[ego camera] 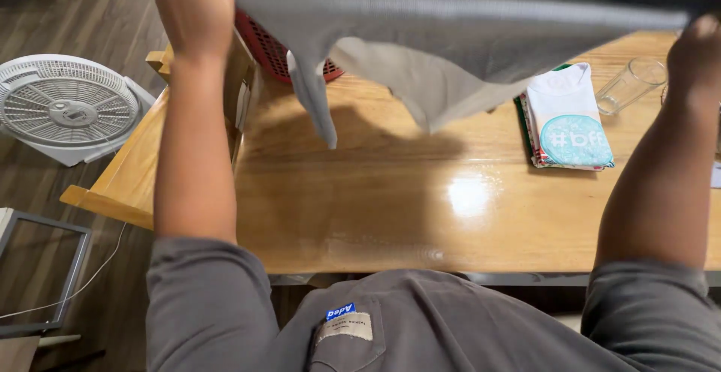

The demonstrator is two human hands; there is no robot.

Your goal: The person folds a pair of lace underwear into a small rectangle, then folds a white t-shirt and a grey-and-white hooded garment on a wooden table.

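Up above the wooden table (390,192), a grey garment (451,34) hangs spread between both raised hands. The left hand (194,7) grips its upper edge at one side and the right hand (695,49) holds the other side, though the fingers there are mostly hidden by cloth. By its look the garment is light, soft and limp — it sags in the middle and a sleeve dangles loose — so the top edge or shoulders seem the surest places to hold it. Plain grey, it shows a paler inner face. Beneath it lie a stack of folded shirts (568,120), a clear glass (631,83) on its side and a red basket (266,49); a white fan (67,105) sits on the floor.
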